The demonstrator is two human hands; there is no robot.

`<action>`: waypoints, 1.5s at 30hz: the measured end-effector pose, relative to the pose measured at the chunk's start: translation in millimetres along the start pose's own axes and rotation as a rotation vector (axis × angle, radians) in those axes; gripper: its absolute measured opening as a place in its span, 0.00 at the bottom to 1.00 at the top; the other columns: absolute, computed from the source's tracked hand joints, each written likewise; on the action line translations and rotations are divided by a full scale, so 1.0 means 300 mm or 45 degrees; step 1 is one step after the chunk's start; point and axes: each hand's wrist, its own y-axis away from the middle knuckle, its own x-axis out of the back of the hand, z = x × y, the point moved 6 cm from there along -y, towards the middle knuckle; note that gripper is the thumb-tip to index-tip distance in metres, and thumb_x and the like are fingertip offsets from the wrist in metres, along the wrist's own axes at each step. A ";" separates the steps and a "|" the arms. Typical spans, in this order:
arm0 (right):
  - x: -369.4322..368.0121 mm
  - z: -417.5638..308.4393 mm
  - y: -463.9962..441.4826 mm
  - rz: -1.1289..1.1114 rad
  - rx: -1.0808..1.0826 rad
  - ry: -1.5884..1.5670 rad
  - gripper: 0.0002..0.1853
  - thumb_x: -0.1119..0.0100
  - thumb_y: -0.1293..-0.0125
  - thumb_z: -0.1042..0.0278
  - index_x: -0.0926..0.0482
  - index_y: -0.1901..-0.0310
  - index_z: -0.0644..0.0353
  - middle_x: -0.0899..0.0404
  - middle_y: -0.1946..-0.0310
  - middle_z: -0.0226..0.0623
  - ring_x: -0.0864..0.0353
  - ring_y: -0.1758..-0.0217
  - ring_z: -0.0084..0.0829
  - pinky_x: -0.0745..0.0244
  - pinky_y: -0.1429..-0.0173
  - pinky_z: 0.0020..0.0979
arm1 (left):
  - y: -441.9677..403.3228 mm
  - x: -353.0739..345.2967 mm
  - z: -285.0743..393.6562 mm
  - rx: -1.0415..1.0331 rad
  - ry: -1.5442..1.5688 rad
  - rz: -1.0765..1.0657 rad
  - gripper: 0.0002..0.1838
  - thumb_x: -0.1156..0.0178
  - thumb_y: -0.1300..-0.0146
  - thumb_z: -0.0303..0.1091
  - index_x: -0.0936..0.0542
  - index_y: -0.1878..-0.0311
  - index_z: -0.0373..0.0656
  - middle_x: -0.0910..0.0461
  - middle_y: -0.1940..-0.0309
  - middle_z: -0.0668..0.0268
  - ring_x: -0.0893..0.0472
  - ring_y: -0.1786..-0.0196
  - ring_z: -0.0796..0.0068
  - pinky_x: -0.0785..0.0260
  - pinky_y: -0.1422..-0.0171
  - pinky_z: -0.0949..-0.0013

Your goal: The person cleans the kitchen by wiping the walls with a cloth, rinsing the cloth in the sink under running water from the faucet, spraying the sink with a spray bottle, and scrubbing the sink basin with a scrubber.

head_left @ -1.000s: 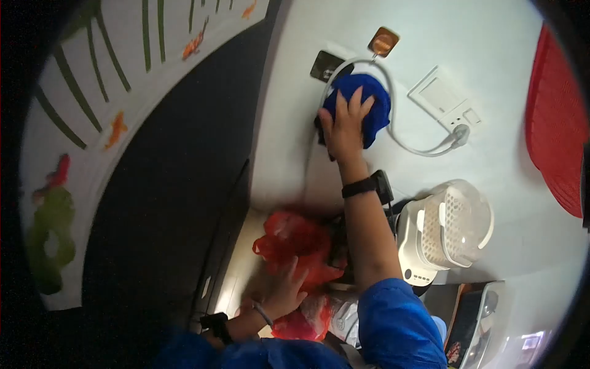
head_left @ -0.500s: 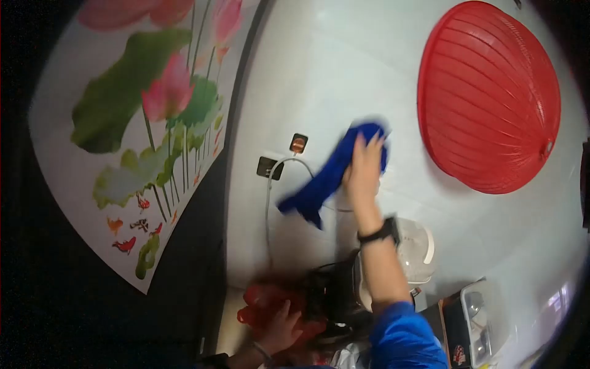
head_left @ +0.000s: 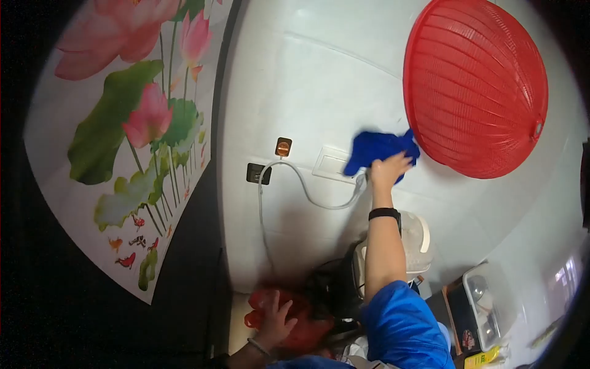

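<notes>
My right hand [head_left: 388, 171] presses a blue cloth [head_left: 376, 149] against the white wall [head_left: 332, 74], its fingers on the cloth's lower right part. The cloth partly covers a white switch and socket plate [head_left: 332, 165] and touches or nearly touches the rim of a red ribbed cover [head_left: 479, 92]. A grey cable [head_left: 307, 194] runs from the plug beside my right hand. Low in the view, my left hand [head_left: 276, 324] rests with fingers spread on a red plastic bag [head_left: 301, 329].
A black and copper hook [head_left: 283, 147] and a dark plate [head_left: 258, 174] are on the wall. Below my right forearm stands a whitish appliance [head_left: 416, 243]. A clear-lidded box [head_left: 482, 301] and a yellow item [head_left: 481, 358] lie lower right. A lotus picture [head_left: 147, 123] hangs left.
The view has shifted, bringing the red cover and lotus picture into sight. My right hand has moved the blue cloth from the dark plate to the switch plate. My left hand stays by the red bag.
</notes>
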 end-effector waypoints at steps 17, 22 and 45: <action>0.236 -0.241 -0.258 0.240 0.434 -0.322 0.50 0.39 0.43 0.37 0.47 0.28 0.61 0.49 0.31 0.72 0.56 0.26 0.69 0.56 0.25 0.58 | 0.009 -0.054 0.031 0.012 0.205 -0.128 0.33 0.36 0.39 0.46 0.30 0.35 0.36 0.60 0.25 0.39 0.59 0.23 0.38 0.56 0.23 0.47; 0.147 0.156 -0.299 0.073 -0.547 -0.365 0.51 0.49 0.37 0.35 0.59 0.26 0.63 0.54 0.31 0.75 0.59 0.28 0.74 0.60 0.26 0.63 | 0.018 -0.045 0.002 0.047 0.086 -0.145 0.35 0.36 0.40 0.48 0.31 0.34 0.39 0.59 0.26 0.39 0.57 0.23 0.38 0.55 0.23 0.46; 0.128 -0.361 0.035 -0.040 0.409 -0.285 0.44 0.36 0.42 0.49 0.44 0.29 0.55 0.48 0.31 0.67 0.63 0.24 0.67 0.41 0.36 0.65 | 0.117 0.061 0.054 0.043 0.015 0.021 0.32 0.36 0.42 0.41 0.29 0.37 0.35 0.56 0.27 0.37 0.49 0.25 0.40 0.46 0.27 0.51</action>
